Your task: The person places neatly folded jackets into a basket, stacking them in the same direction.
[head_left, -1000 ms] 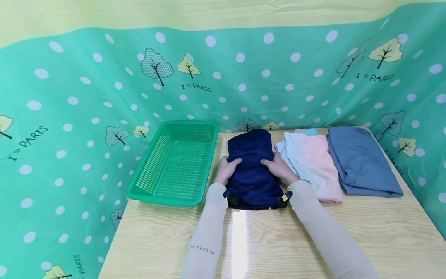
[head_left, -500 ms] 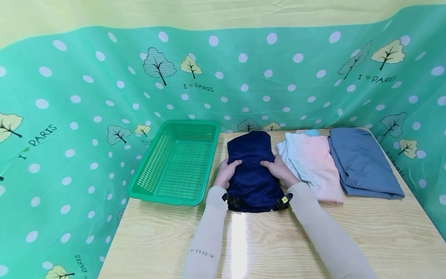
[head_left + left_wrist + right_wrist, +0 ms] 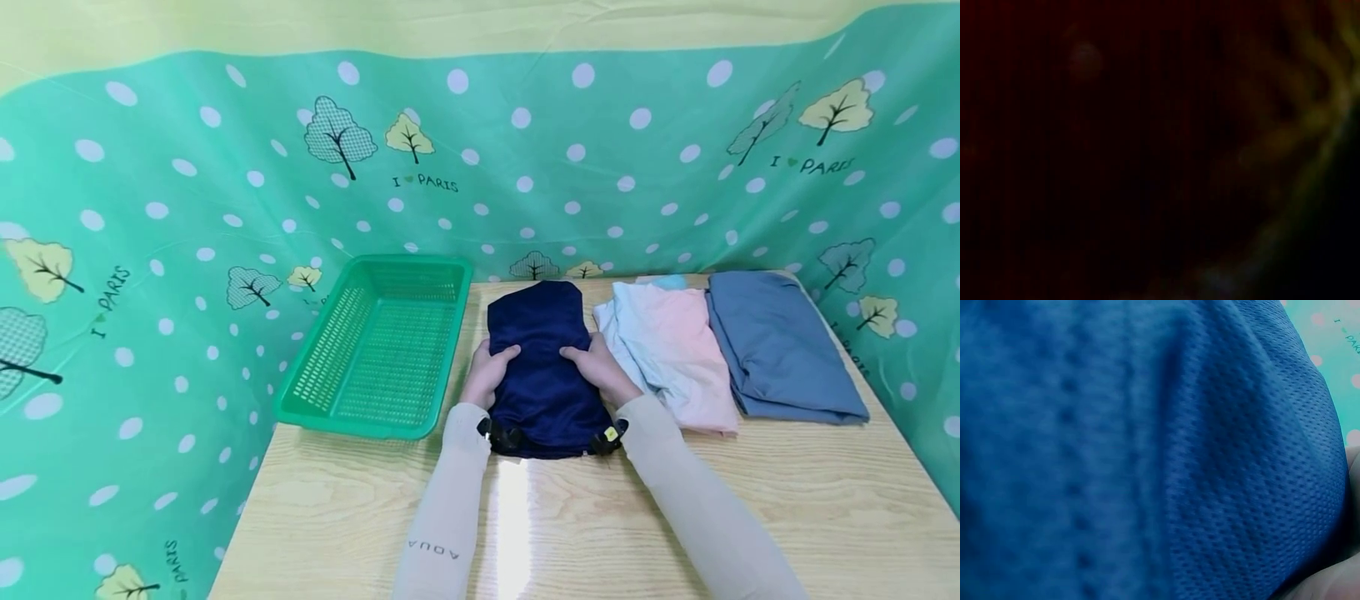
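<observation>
A folded navy-blue garment (image 3: 542,367) lies on the table in the middle of the head view. My left hand (image 3: 483,372) grips its left edge, thumb on top and the other fingers hidden beneath. On the opposite edge my right hand (image 3: 597,369) holds it the same way. Close up in the right wrist view, the garment's mesh cloth (image 3: 1254,456) and a stitched seam fill most of the picture, with part of the right hand (image 3: 1329,581) at the lower right. The left wrist view is nearly black, and nothing can be made out in it.
Left of the garment stands a green plastic basket (image 3: 390,358) with nothing in it. To the right lie a folded pale blue and pink garment (image 3: 675,350) and a folded grey-blue one (image 3: 783,350). A green dotted curtain (image 3: 480,183) hangs behind the wooden table (image 3: 585,525).
Both hands keep their hold on the navy garment, which stays almost in place. The head view shifts slightly; the basket and the other clothes stay put.
</observation>
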{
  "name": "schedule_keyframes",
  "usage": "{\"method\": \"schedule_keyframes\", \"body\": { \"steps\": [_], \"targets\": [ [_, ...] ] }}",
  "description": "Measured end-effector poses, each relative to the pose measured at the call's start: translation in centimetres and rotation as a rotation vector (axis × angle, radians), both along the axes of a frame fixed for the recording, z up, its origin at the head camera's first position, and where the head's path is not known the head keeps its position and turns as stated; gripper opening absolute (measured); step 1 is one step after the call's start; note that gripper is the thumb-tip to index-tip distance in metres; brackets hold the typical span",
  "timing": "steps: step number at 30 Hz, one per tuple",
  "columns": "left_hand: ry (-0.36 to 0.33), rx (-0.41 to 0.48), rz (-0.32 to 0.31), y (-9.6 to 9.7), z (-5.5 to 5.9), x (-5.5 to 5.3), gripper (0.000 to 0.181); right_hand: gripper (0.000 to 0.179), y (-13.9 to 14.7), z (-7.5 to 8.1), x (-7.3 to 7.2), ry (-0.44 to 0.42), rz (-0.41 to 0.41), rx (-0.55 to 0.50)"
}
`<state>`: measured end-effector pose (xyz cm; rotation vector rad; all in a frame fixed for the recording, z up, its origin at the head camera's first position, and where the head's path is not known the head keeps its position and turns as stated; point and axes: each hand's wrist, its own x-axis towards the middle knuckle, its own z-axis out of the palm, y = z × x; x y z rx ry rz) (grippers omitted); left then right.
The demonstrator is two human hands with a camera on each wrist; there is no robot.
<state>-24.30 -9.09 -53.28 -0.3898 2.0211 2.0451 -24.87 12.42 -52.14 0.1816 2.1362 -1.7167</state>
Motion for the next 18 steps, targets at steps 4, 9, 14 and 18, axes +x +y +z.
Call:
{"method": "schedule_keyframes", "body": {
  "steps": [4,9,14,18],
  "targets": [
    [-0.003,-0.006,-0.016,0.1,0.2,0.2,0.059,0.071,-0.1,-0.1,0.4,0.007,-0.025,-0.006],
    [-0.006,-0.010,-0.022,0.1,0.3,0.3,0.064,0.070,-0.1,-0.1,0.7,0.014,-0.016,-0.019],
    [0.002,-0.020,-0.006,0.2,0.3,0.4,0.065,0.069,-0.1,0.1,1.1,0.033,-0.008,0.030],
    [-0.002,-0.047,-0.011,0.1,0.7,0.5,0.071,0.065,-0.1,0.1,1.3,0.065,-0.012,0.021]
  ]
}}
